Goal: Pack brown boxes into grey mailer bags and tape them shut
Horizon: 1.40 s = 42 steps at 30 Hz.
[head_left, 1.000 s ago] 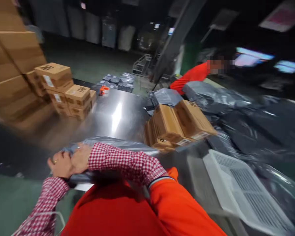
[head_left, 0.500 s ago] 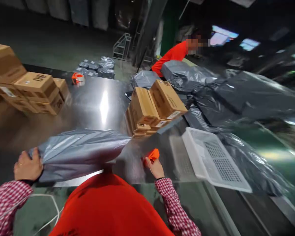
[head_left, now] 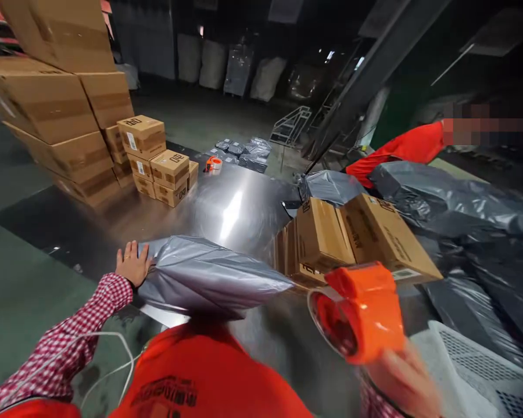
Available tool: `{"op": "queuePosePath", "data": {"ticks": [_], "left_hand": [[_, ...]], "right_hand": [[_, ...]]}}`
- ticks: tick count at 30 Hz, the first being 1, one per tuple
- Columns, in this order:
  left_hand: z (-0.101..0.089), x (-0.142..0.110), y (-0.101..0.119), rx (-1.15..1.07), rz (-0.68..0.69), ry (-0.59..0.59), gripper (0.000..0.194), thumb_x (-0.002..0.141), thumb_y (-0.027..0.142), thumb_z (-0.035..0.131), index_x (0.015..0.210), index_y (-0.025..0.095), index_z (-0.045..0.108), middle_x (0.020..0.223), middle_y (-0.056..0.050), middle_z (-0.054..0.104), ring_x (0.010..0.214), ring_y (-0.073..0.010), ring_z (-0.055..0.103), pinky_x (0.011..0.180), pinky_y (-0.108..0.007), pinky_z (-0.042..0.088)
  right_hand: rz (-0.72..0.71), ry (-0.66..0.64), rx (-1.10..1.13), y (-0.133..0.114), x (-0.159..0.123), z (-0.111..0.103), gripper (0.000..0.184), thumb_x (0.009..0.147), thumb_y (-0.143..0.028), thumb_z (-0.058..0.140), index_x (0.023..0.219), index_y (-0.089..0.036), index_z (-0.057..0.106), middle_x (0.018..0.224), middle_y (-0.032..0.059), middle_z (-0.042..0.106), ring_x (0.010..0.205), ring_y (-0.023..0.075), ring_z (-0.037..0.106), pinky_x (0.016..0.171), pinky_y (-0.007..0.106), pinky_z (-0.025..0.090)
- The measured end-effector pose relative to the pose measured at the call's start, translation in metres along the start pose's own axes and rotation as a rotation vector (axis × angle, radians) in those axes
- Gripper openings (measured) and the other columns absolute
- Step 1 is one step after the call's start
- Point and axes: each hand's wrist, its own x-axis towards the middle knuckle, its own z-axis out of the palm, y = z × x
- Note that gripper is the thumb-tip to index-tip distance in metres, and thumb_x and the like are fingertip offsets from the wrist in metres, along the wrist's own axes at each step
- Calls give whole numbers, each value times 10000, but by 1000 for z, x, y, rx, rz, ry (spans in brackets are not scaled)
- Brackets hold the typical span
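My right hand point(head_left: 404, 371), somewhat blurred, grips an orange tape dispenser point(head_left: 377, 305) raised above the table, close to the camera. A roll shows at the dispenser's left side. In front of my body lies a grey plastic mailer bag point(head_left: 200, 276), bulky at its left end and tapering to a flat point on the right. My left hand point(head_left: 133, 264) rests at the bag's left end with its fingers spread, touching the plastic. What is inside the bag is hidden.
Cardboard boxes point(head_left: 165, 174) stand stacked at the left, and more boxes point(head_left: 326, 238) at the right. A second orange tape dispenser point(head_left: 212, 164) is at the metal table's point(head_left: 218, 203) far edge. Grey parcels and a white plastic basket point(head_left: 475, 366) are at the right. A person in red point(head_left: 401, 148) works beyond.
My right hand has lifted the tape dispenser from the table towards the camera. The view has swung left, showing more stacked boxes. My left hand remains at the bag's left end.
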Motion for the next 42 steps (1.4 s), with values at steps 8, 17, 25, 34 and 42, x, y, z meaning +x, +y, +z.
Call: {"op": "queuePosePath", "data": {"ticks": [8,17,25,34,42], "left_hand": [[6,-4,0,-373,-14,68,518,944,332,425,1409,149,561,1533,-201,428,1456,-389,322,1164,-624,209],[-38,-12,-21,-912,-233,203,639,997,436,215,1473,46,386,1481,-227,479,1385,-286,458,1149,-480,359],[-109,-30,22,-2089,61,-389,422,772,537,717,922,147,661,1007,-114,718,976,-225,683,924,-331,530],[-107,-22,11,-2326,10,-661,262,893,416,643,1014,183,644,1037,-89,728,964,-203,706,966,-366,534],[-98,-10,10,-2095,-166,-495,135,844,292,666,888,170,628,896,-61,706,788,-152,682,843,-311,586]], "right_hand": [[-312,-983,287,-210,28,213,534,566,-619,792,751,-151,614,667,10,572,578,116,491,550,251,407],[-218,-989,348,-154,73,254,568,615,-604,819,875,-118,679,739,42,681,616,131,576,584,245,471],[-206,-1020,261,-165,71,254,556,594,-612,831,804,-128,655,683,17,618,578,104,506,537,218,417],[-279,-1134,149,-179,72,252,552,685,-651,758,830,-146,588,691,-3,558,582,96,467,537,213,400],[-418,-1102,162,-178,68,249,727,762,-572,748,1355,-197,557,1126,80,679,899,181,638,785,285,536]]}}
